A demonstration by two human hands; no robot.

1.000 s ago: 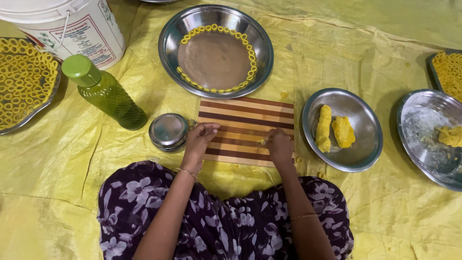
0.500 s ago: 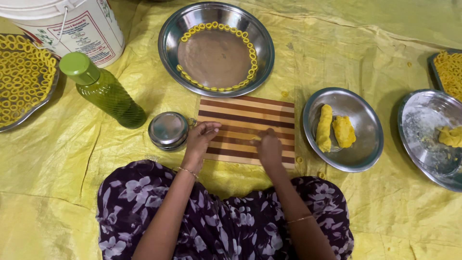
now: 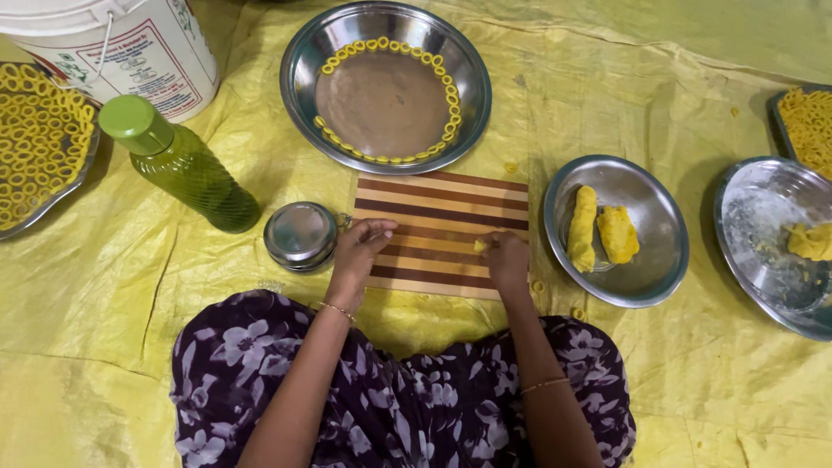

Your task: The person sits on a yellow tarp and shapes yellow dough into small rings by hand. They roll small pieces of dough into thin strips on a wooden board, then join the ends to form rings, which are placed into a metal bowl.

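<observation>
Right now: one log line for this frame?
left hand: resting on striped board | right hand: pinching yellow dough bit on board | steel plate beside: two dough logs

The single head-worn camera looks almost straight down from above the seated person, close enough that the floral-print lap (image 3: 399, 390) fills the bottom edge. It faces forward over the striped wooden board (image 3: 438, 227) at centre. The yellow floor sheet (image 3: 104, 295) fills the frame, and the white bucket (image 3: 130, 43) is cropped at the top-left edge.
</observation>
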